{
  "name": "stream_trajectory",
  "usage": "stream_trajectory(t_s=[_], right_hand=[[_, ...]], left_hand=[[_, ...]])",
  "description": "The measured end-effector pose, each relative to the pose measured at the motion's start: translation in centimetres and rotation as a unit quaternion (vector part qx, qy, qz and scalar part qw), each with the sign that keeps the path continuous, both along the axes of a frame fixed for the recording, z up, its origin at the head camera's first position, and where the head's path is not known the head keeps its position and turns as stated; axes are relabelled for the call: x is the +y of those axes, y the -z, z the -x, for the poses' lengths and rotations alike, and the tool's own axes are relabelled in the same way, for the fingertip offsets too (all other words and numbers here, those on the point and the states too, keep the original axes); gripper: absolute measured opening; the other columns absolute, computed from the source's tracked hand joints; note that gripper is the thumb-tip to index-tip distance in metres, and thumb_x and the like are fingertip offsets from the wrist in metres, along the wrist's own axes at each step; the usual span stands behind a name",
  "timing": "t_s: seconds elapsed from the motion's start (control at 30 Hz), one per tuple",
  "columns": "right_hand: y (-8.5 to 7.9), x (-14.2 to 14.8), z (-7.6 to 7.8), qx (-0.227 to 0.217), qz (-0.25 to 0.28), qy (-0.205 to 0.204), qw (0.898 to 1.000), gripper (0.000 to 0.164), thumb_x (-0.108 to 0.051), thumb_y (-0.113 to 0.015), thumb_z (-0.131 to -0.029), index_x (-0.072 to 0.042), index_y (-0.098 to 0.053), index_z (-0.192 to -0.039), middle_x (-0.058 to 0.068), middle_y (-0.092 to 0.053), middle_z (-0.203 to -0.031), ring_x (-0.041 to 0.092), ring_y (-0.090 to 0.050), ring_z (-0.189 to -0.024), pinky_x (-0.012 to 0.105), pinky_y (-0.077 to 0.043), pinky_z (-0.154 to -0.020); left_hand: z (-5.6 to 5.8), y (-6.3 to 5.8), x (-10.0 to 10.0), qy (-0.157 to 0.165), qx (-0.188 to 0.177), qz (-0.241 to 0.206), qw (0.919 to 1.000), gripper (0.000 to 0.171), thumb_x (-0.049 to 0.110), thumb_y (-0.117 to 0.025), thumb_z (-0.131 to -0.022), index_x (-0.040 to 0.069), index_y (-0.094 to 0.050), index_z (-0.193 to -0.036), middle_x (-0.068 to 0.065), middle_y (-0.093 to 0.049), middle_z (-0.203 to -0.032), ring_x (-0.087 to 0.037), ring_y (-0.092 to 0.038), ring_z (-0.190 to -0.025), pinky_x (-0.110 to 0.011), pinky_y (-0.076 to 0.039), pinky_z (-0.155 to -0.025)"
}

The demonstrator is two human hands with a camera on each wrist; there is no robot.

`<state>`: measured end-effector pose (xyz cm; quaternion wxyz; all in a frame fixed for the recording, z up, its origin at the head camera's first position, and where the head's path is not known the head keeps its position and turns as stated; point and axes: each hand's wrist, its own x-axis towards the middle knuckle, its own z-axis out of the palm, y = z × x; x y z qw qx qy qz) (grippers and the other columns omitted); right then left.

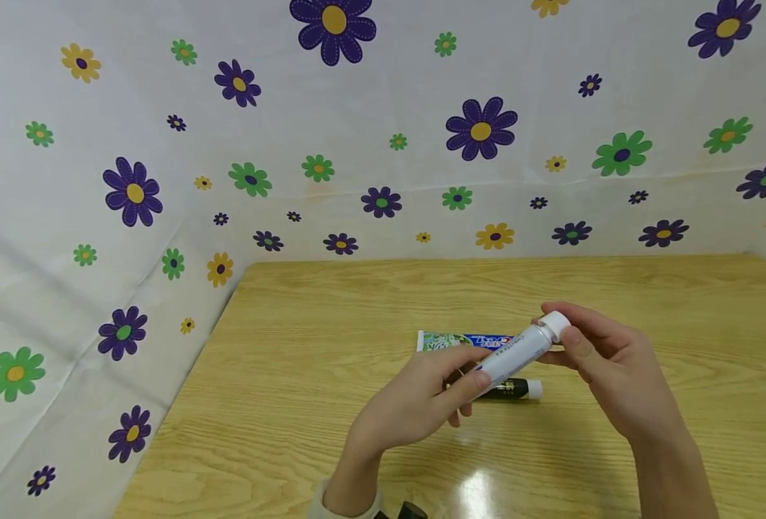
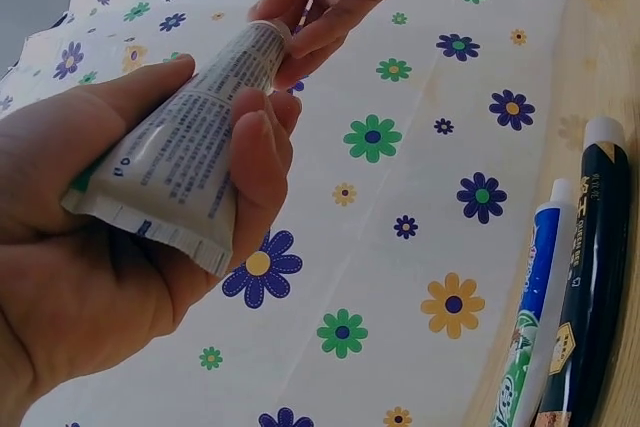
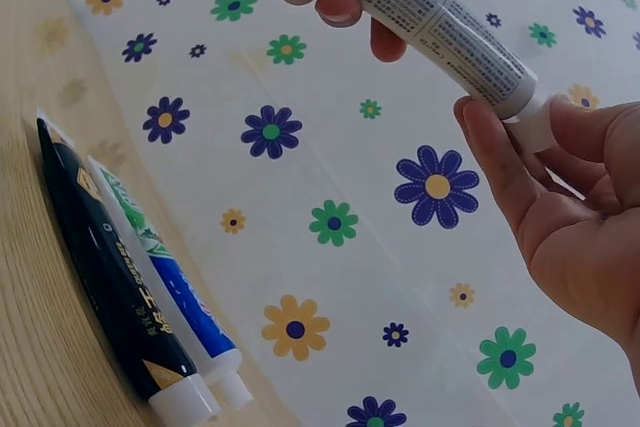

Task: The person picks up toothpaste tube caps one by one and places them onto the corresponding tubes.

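Observation:
A white toothpaste tube (image 1: 515, 355) is held tilted above the table, its capped end up and to the right. My left hand (image 1: 415, 404) grips the tube's body, thumb on one side and fingers on the other; the left wrist view shows its flat crimped end (image 2: 150, 227) toward the palm. At the other end my right hand (image 1: 616, 367) pinches the white cap (image 3: 533, 125) between thumb and fingers. The cap sits at the tube's mouth; whether it is loosened I cannot tell. Small print covers the tube's back in both wrist views.
On the wooden table (image 1: 292, 375) lie a blue and green toothpaste tube (image 1: 450, 339) and a black tube (image 1: 512, 389) with a white cap, side by side below the hands and partly hidden by them. A white flower-patterned sheet (image 1: 383, 94) stands behind and at the left.

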<state>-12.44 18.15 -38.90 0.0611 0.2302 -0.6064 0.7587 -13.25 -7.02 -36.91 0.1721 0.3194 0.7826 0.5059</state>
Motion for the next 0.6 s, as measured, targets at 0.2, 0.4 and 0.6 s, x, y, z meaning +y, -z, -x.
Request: stream_trajectory(t_s=[0.2, 0.4, 0.6], right_hand=[[-0.4, 0.2, -0.2, 0.027, -0.071, 0.03, 0.997, 0.034, 0.01, -0.046, -0.1, 0.012, -0.054, -0.133, 0.003, -0.068, -0.122, 0.012, -0.07, -0.098, 0.027, -0.056, -0.084], [-0.6, -0.1, -0.3, 0.005, -0.084, 0.079, 0.993, 0.028, 0.008, -0.051, -0.099, 0.008, -0.061, -0.125, 0.004, -0.069, -0.111, 0.014, -0.07, -0.09, 0.028, -0.058, -0.079], [-0.8, -0.7, -0.3, -0.081, -0.02, 0.121, 0.989, 0.007, 0.001, -0.056, -0.099, 0.001, -0.063, -0.097, 0.009, -0.067, -0.085, 0.021, -0.071, -0.07, 0.033, -0.06, -0.066]], left_hand=[[0.1, 0.2, 0.2, -0.008, -0.002, 0.004, 1.0, 0.03, 0.027, -0.049, -0.106, 0.011, -0.06, -0.129, -0.001, -0.058, -0.086, -0.007, -0.057, -0.066, -0.033, -0.058, -0.056], [-0.1, 0.0, 0.6, -0.017, 0.032, 0.011, 0.9993, 0.031, 0.027, -0.05, -0.105, 0.011, -0.061, -0.13, -0.002, -0.061, -0.091, -0.005, -0.057, -0.072, -0.027, -0.057, -0.061], [-0.4, -0.1, 1.1, -0.047, 0.133, 0.023, 0.9898, 0.04, 0.028, -0.058, -0.101, 0.011, -0.059, -0.137, -0.001, -0.065, -0.116, -0.01, -0.054, -0.092, -0.02, -0.049, -0.076]])
